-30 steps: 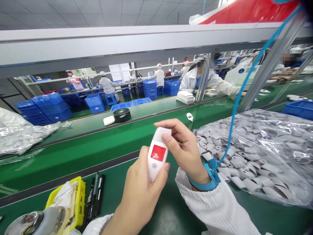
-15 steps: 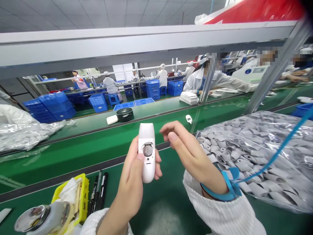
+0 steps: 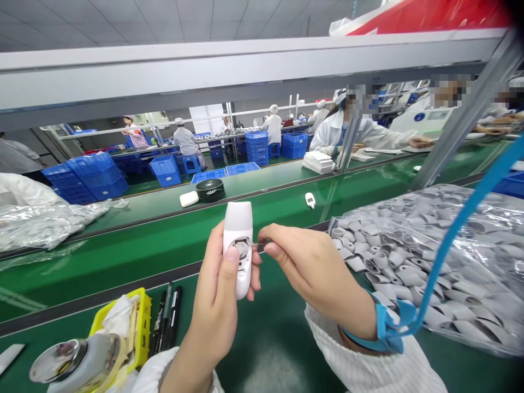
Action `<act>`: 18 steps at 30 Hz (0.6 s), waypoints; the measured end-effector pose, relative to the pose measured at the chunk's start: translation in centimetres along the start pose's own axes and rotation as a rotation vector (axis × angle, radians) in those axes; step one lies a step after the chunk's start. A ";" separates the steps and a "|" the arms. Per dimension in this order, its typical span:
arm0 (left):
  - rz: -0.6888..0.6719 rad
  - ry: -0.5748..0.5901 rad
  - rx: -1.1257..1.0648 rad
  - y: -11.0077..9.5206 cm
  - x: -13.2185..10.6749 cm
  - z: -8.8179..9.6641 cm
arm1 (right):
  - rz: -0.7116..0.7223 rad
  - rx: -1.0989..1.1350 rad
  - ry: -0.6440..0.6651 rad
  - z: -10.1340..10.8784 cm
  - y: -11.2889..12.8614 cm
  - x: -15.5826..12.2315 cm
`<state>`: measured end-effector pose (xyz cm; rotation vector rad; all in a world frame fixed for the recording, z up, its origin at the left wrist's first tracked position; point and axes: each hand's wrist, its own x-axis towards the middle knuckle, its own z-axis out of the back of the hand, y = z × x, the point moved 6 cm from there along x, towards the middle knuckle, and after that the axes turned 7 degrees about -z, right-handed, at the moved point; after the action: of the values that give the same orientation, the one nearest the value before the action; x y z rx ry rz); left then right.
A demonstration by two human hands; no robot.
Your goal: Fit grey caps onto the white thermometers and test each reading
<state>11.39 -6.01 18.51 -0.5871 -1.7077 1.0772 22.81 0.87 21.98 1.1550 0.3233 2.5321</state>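
Note:
My left hand (image 3: 219, 289) is closed around a white handheld thermometer-like device (image 3: 238, 218), its wider cap end up. A round battery recess (image 3: 242, 248) faces me; a shiny disc, apparently a coin cell, lies in it, and my left thumb presses beside it. From the right, my right hand (image 3: 305, 262) pinches a thin, dark metal tool (image 3: 262, 244). The tool's tip reaches the device's right edge level with the recess. Most of it hides behind my fingers, so its exact kind is unclear. A blue wrist strap (image 3: 382, 327) circles my right wrist.
A clear bag of grey-white curved plastic parts (image 3: 409, 262) lies right. A yellow basket (image 3: 143, 322), pens (image 3: 166, 319) and a metal-topped bottle (image 3: 82, 360) stand left. A small white device with a screen (image 3: 310, 200) rests on the green belt (image 3: 135, 243). A co-worker (image 3: 331, 131) sits across.
My right hand has come down and left to the device, and the thin tool now shows at its edge. The white device on the belt has shifted slightly left.

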 end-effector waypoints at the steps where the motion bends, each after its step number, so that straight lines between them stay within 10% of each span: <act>1: 0.000 -0.002 0.020 0.0 -0.1 0.0 | 0.006 -0.029 -0.019 0.0 0.0 0.0; 8: -0.028 -0.044 0.255 0.0 0.0 0.5 | 0.135 -0.345 -0.257 -0.3 1.1 -0.2; 14: 0.204 0.124 -0.142 0.4 1.1 0.3 | 0.131 0.052 -0.111 -1.6 0.3 0.5; 18: 0.254 0.132 -0.254 0.6 1.5 0.5 | 0.213 0.045 -0.252 -1.0 0.3 0.4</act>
<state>10.32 -4.74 18.62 -1.0365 -1.6960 0.9761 21.72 0.70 21.70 1.5821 0.2027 2.5243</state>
